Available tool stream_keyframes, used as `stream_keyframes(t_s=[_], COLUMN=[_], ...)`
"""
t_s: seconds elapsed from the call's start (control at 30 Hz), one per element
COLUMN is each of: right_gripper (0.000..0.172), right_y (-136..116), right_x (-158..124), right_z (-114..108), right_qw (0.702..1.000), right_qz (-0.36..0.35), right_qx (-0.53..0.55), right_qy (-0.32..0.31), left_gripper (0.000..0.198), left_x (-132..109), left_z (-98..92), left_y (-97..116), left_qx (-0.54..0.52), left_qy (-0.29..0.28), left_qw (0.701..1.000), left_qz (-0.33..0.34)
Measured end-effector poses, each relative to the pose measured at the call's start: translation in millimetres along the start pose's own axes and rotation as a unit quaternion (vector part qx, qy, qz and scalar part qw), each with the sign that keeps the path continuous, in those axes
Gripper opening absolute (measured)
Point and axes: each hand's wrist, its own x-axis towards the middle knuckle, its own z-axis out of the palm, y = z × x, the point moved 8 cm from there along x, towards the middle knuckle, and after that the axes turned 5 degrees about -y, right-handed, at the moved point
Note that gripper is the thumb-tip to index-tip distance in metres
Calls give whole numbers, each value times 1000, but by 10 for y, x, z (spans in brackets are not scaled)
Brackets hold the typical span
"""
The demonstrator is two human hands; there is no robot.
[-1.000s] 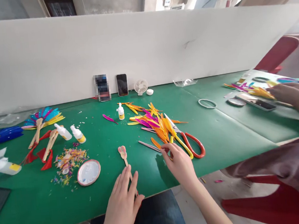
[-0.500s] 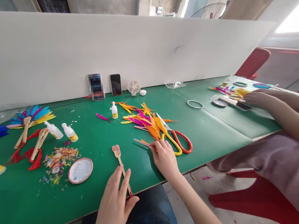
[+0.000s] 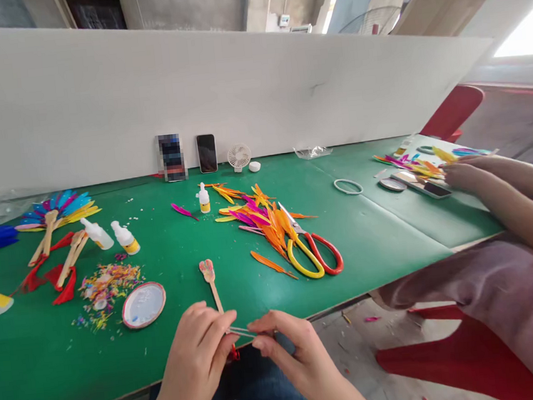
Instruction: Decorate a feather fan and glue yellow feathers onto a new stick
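Observation:
My left hand and my right hand meet at the table's front edge. Both pinch a thin grey metal piece that looks like tweezers, one hand at each end. A wooden stick with a pale patterned head lies on the green table; its lower end runs under my left fingers. Just beyond lie a single orange feather, yellow and red scissors and a pile of orange, yellow and magenta feathers.
A round dish, coloured scraps, glue bottles and finished feather fans lie at left. A phone and mini fan stand by the white partition. A co-worker's hands work at right, near a ring.
My right hand lifted the thin metal piece from beside the feathers and drew it back to the table edge. My left hand closed on its other end. An orange feather now lies uncovered.

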Motion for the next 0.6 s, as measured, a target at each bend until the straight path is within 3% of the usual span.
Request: stream_keyframes(t_s=[0.13, 0.23, 0.3, 0.37, 0.43, 0.53, 0.6], right_gripper=[23, 23, 21, 23, 27, 33, 35], right_y=[141, 215, 224, 229, 234, 199, 143], right_x=[-14, -2, -20, -38, -36, -17, -6], right_z=[95, 320, 498, 633, 713, 773, 798], right_qw=[970, 902, 845, 808, 816, 874, 897], right_qz=[79, 143, 190, 226, 235, 212, 195], right_qx=[229, 392, 473, 514, 497, 396, 344], right_qy=[-29, -109, -161, -180, -179, -184, -196], left_gripper=[28, 29, 26, 21, 18, 19, 21], left_x=[-63, -161, -225, -289, -344, -402, -463], left_z=[11, -72, -192, -326, -426, -495, -544], left_y=[78, 120, 168, 211, 227, 216, 181], left_qx=[-52, -45, 5, 75, 142, 201, 213], left_qy=[-57, -58, -35, -4, 14, 0, -16], left_qw=[997, 997, 999, 996, 987, 977, 974], left_qz=[-12, -16, 17, 53, 69, 72, 76])
